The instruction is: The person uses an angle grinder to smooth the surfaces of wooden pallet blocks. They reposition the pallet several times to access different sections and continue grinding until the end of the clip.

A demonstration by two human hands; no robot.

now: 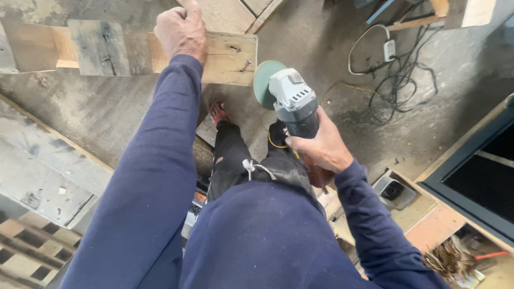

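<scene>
Over concrete floor (321, 48): left hand (181, 29) clamped on pallet plank (225, 51) end; right hand (321, 147) wrapped round angle grinder (292, 99), green disc beside plank edge. Risk: disc catching protruding nail (245, 66), kickback toward near fingers; cables (399, 80) trip hazard.

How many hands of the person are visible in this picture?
2. The left hand rests on the wooden plank at the top. The right hand holds the angle grinder near the middle.
</scene>
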